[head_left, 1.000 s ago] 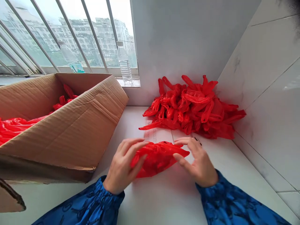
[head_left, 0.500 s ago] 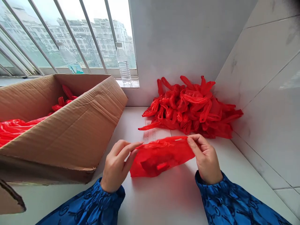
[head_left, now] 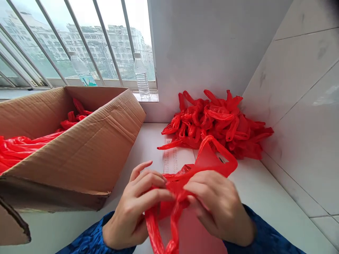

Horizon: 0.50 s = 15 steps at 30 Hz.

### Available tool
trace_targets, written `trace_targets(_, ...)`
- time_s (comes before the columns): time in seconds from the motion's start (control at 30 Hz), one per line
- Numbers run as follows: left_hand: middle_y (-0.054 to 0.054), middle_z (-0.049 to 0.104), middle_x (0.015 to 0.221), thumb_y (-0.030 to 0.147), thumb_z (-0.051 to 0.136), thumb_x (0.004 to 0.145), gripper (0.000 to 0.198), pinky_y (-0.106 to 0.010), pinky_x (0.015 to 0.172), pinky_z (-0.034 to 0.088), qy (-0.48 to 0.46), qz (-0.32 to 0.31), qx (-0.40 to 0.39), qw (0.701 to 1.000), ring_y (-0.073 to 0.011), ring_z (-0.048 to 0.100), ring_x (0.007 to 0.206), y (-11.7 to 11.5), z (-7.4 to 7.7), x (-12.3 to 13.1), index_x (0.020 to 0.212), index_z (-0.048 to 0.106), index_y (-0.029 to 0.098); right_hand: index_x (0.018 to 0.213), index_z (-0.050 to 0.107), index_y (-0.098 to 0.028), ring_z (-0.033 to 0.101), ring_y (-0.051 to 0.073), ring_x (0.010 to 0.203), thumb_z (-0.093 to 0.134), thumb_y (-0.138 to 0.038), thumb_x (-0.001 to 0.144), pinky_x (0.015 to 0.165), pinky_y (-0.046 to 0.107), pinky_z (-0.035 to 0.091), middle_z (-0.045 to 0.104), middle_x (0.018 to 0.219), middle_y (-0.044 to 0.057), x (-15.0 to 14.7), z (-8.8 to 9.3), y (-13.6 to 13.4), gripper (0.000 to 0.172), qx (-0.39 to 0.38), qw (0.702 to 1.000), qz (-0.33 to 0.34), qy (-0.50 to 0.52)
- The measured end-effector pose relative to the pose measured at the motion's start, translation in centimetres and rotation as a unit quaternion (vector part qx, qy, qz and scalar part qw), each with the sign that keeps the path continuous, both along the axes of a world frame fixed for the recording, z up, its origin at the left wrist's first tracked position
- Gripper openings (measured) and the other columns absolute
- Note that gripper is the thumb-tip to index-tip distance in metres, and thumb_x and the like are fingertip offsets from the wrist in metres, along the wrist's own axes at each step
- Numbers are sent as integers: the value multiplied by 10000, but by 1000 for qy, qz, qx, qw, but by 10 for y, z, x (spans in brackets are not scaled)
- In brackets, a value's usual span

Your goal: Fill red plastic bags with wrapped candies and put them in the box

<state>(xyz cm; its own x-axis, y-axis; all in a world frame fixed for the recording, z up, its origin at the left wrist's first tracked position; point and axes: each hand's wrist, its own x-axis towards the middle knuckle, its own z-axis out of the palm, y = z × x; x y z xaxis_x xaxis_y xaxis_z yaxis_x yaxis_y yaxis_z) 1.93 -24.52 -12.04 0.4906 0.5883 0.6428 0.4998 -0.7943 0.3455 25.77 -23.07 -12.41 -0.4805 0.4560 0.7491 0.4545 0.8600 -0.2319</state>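
A thin red plastic bag (head_left: 213, 157) is bunched between both hands above the white surface. One handle loop stands up behind the right hand, and another strip hangs down toward the bottom edge. My left hand (head_left: 141, 206) grips the bunched middle from the left, its index finger and thumb pressed on the plastic. From the right, my right hand (head_left: 218, 204) pinches the same gathered part, slightly blurred. Behind them a heap of crumpled red bags (head_left: 217, 123) lies against the wall.
An open cardboard box (head_left: 79, 155) holding more red plastic (head_left: 23, 146) takes up the left side. A printed sheet (head_left: 176, 158) lies partly under the heap. Two plastic bottles, one clear (head_left: 142, 79) and one with a blue label (head_left: 83, 72), stand by the barred window. A tiled wall (head_left: 304, 123) bounds the right.
The hands have come closer together, and the bag, held stretched flat before, is now gathered between them with its handle loops spread out. The view has tilted slightly.
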Motion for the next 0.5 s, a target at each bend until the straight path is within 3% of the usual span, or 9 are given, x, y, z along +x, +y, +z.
trace_targets(0.03, -8, 627, 850, 147, 538, 895, 144, -516, 1145, 327, 28, -10, 5, 1000, -200, 651, 852, -1, 3, 0, 906, 613, 270, 945, 596, -228, 661, 222, 720, 517, -189, 977, 630, 347, 524, 679, 815, 47, -5, -4, 2, 94, -37, 997, -15, -67)
trace_targets(0.1, -25, 644, 877, 131, 475, 896, 172, -464, 1064, 413, 65, -37, -3, 997, -190, 637, 780, -3, 7, -1, 775, 527, 243, 878, 600, -221, 629, 212, 575, 488, -248, 1007, 514, 322, 461, 662, 711, 38, -10, -17, 8, 173, -92, 979, -110, -147)
trace_targets(0.17, -46, 678, 908, 154, 451, 882, 155, -403, 877, 502, 97, -68, -33, 992, -203, 622, 724, -5, 9, 0, 764, 495, 244, 977, 636, -209, 674, 248, 627, 538, -263, 973, 551, 340, 497, 701, 768, 69, -6, -36, 12, 112, -116, 959, -192, -170)
trace_targets(0.23, -41, 683, 823, 191, 455, 846, 109, -378, 726, 495, 130, -74, -75, 986, -220, 605, 657, -6, 9, 6, 792, 526, 254, 1120, 635, -213, 718, 299, 784, 626, -263, 888, 659, 386, 556, 741, 921, 107, 4, -52, 12, 238, -126, 958, -210, -151)
trace_targets(0.3, -17, 678, 756, 229, 470, 832, 179, -390, 768, 485, 156, -49, -114, 980, -224, 611, 628, -8, 9, 14, 946, 606, 253, 1165, 628, -235, 728, 310, 818, 687, -283, 807, 673, 392, 572, 753, 962, 104, 17, -63, 7, 366, -146, 960, -201, -128)
trace_targets(0.4, -14, 709, 784, 419, 541, 900, 391, -420, 940, 440, 181, -7, -138, 974, -235, 659, 707, -7, 4, 23, 1239, 619, 241, 1064, 660, -265, 702, 271, 627, 714, -329, 764, 546, 354, 549, 738, 757, 48, 36, -66, 1, 311, -169, 955, -202, -134)
trace_targets(0.43, -19, 707, 774, 531, 557, 901, 444, -427, 964, 425, 183, -2, -139, 973, -242, 661, 725, -7, 2, 25, 1228, 642, 243, 1069, 662, -267, 711, 276, 649, 715, -347, 767, 566, 362, 564, 745, 776, 50, 40, -64, 1, 317, -164, 956, -197, -138)
trace_targets(0.5, -31, 676, 727, 735, 536, 848, 547, -432, 954, 420, 180, -3, -138, 974, -253, 637, 731, -5, -2, 27, 1018, 722, 250, 1176, 644, -257, 740, 309, 836, 694, -366, 813, 711, 414, 607, 767, 967, 88, 43, -57, 5, 382, -142, 962, -190, -134)
